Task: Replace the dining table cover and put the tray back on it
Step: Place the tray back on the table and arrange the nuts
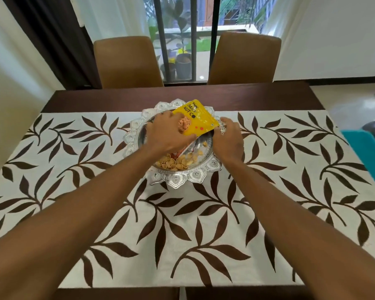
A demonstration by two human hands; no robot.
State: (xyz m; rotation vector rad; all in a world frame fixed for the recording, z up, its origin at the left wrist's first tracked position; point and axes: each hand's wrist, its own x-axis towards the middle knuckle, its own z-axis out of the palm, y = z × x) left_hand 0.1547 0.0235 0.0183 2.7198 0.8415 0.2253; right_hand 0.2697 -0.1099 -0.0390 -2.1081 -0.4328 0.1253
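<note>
A white table cover (182, 245) printed with brown leafy sprigs lies flat across the dark wooden dining table (182, 96), leaving a bare strip of wood along the far edge. On the cover, toward the far middle, sits a round silver tray (178, 180) with an embossed, petal-shaped rim. Both bare arms reach over it. The left hand (167, 131) lies with fingers curled over a yellow pouch (198, 119), the thumb pressed along the pouch's lower edge; the pouch is tilted and reads "THE DAILY NUT CO." in dark letters, with a picture of pinkish nuts partly covered by the fingers. The right hand (228, 138) grips the tray's right rim, fingertips curled over the edge just beside the pouch's corner. A clear packet of pale yellow shell-shaped snacks (175, 163) lies in the near part of the tray. Two tan chairs (126, 61) stand at the far side before a barred window.
</note>
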